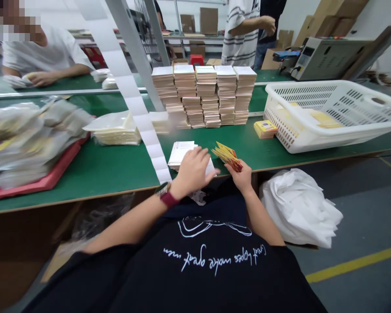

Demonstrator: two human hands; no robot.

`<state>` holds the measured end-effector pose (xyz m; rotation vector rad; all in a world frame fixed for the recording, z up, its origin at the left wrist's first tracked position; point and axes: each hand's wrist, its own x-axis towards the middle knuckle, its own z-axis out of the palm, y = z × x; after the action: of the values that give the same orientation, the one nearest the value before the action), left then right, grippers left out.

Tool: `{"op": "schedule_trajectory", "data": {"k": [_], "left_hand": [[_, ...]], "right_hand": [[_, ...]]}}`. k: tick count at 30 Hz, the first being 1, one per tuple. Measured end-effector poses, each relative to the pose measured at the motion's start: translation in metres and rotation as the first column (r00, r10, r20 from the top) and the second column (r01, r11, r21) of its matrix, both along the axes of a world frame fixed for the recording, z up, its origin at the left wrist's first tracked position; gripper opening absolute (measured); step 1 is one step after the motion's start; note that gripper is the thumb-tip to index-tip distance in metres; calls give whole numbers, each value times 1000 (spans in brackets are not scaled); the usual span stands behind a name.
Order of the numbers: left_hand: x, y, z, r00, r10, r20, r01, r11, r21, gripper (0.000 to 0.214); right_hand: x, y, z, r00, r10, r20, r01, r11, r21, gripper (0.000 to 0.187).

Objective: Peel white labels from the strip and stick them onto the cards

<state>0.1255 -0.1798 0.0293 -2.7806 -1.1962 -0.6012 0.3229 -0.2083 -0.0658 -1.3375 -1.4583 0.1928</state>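
Down on the green bench (94, 174), left hand (192, 171) is hovering wide open over white cards (180, 154) while right hand (239, 176) is gripping a fan of yellow packets (226, 155).

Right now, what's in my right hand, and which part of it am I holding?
Your right hand holds a fanned bunch of yellow and red printed cards, gripped at its lower end, with the rest fanning out beyond your fingers.

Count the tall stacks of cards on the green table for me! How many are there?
5. The stacks of cards stand side by side in one row on the green table, left of the white plastic basket. More could be hidden behind them.
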Motion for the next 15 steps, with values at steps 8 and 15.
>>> {"op": "schedule_trajectory", "data": {"k": [8,15], "left_hand": [[-45,-33,-86,990,-120,-75,137,944,300,31],[-9,-18,-51,908,-334,-253,398,876,274,28]], "right_hand": [[2,-13,-8,998,-26,55,23,999,48,32],[29,-6,-28,943,178,282,-180,984,-21,48]]}}
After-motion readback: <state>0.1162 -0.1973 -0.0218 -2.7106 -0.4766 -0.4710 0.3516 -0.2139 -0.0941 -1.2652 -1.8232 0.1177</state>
